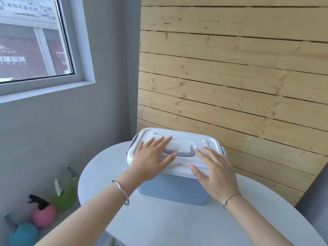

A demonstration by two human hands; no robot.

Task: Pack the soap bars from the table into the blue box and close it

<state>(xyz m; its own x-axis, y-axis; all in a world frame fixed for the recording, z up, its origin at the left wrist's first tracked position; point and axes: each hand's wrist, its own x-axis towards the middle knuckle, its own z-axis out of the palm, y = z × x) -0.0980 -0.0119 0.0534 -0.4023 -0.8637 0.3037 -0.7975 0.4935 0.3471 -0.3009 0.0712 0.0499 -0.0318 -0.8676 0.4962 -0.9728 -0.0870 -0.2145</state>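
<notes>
The blue box [173, 191] stands on the round white table [177, 224], near its far edge. Its white lid [184, 137] lies on top, with a grey handle [184, 153] folded flat in the middle. My left hand [152, 159] rests flat on the lid's left half, fingers spread. On the right half, over the front edge, my right hand [215, 172] lies flat too. Neither hand grips anything. Grey latches [132, 143] show at the box's left and right ends. No soap bars are in sight.
A wooden slat panel [230, 77] leans right behind the box. Left of the table, low down, stand a pink spray bottle [43, 213], a teal bottle [22, 233] and a green bottle [66, 192]. A window [33, 38] is up on the left wall.
</notes>
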